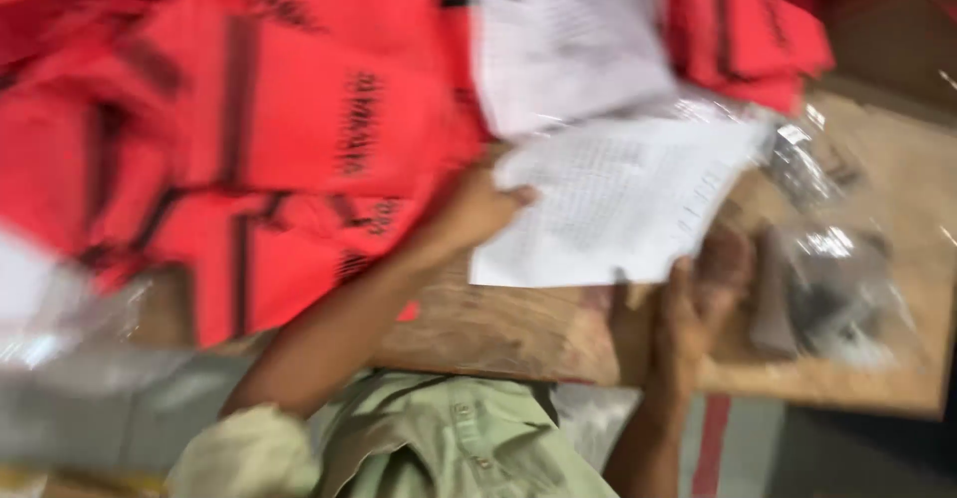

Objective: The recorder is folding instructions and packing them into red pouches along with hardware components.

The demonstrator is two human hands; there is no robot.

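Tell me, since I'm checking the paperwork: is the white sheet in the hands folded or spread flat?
Spread: the white sheet lies open, left hand and right hand at its edges.

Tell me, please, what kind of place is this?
Probably a garment packing or sorting workshop: piles of red printed fabric pieces, printed paper sheets and clear plastic bags lie on a wooden worktable.

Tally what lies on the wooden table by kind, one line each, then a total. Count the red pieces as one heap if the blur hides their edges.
Heap of red fabric pieces: 1, single pieces too blurred to count
White printed paper sheets: 2
Clear plastic bags: 2
Total: 5
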